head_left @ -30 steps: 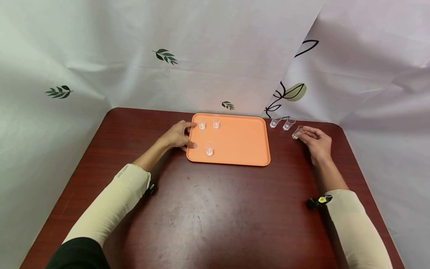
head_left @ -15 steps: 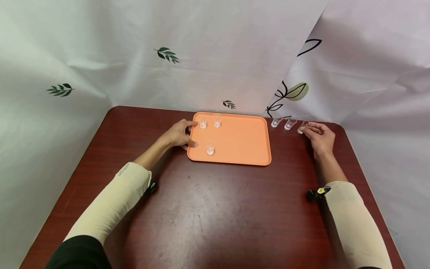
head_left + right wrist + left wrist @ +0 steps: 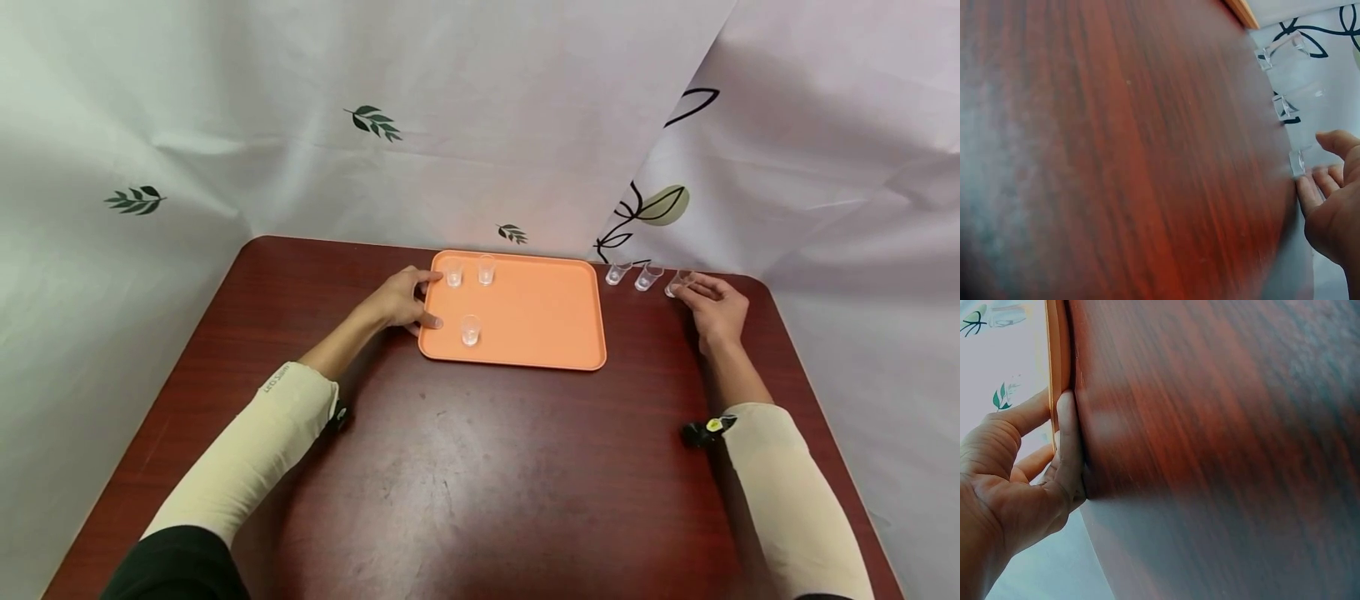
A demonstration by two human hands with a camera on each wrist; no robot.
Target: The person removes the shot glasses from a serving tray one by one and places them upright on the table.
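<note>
An orange tray (image 3: 532, 312) lies near the table's back edge. My left hand (image 3: 397, 300) grips its left rim; the left wrist view shows the tray edge (image 3: 1059, 356) between the fingers of that hand (image 3: 1029, 481). Three small clear cups stand on the tray: two at the back left (image 3: 454, 275) (image 3: 486, 272) and one at the front left (image 3: 470, 332). Right of the tray, my right hand (image 3: 716, 312) holds a clear cup (image 3: 672, 289) between thumb and fingers. In the right wrist view, this cup (image 3: 1297, 164) stands beside the fingertips of the hand (image 3: 1338, 209).
Two more clear cups (image 3: 617, 273) (image 3: 647, 277) stand in a row between the tray and my right hand, along the back edge of the dark red wooden table (image 3: 480, 475). A pale cloth with leaf prints (image 3: 450, 150) hangs right behind the table.
Compared with a second ago, my right hand and its cup are slightly farther right and back, level with the two neighbouring cups. Since half a second ago they have barely moved. My left hand keeps its grip.
</note>
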